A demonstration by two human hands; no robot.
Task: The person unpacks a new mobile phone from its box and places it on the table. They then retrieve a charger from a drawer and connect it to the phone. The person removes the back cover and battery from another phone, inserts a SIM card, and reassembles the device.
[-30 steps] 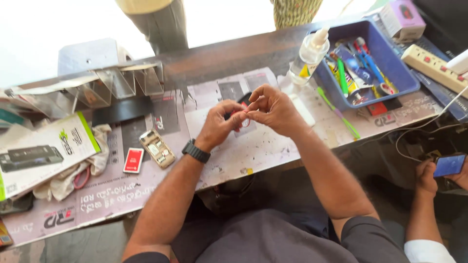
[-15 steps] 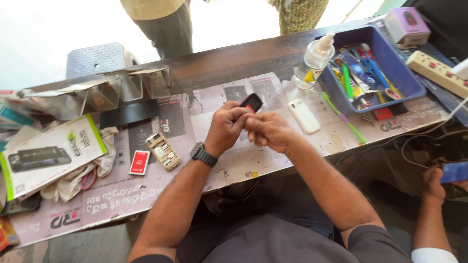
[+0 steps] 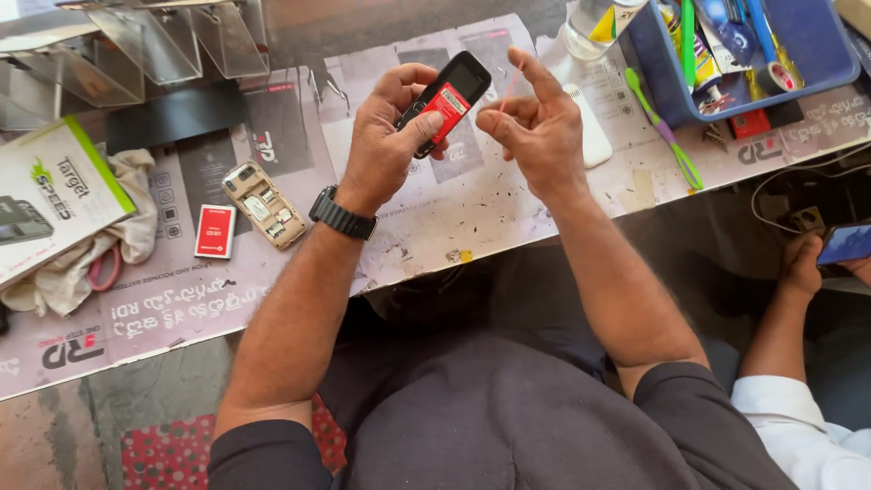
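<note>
My left hand (image 3: 388, 138) grips a small black phone (image 3: 446, 97) with its back off, a red battery showing inside. A black watch (image 3: 342, 216) sits on that wrist. My right hand (image 3: 533, 127) is just right of the phone, fingers curled, pinching a thin pink strip (image 3: 509, 89) between thumb and fingers. Both hands hover above the newspaper-covered table (image 3: 472, 213).
An opened beige phone (image 3: 264, 205) and a red battery (image 3: 216, 230) lie left. A white phone cover (image 3: 590, 136), a green tool (image 3: 662, 127) and a blue tray (image 3: 821, 77) of tools sit right. Another person's hand (image 3: 803, 263) holds a phone (image 3: 846, 243) at far right.
My hands have come apart: the left now holds the black phone up with its red battery showing, and the right has drawn away holding a thin pink strip.
</note>
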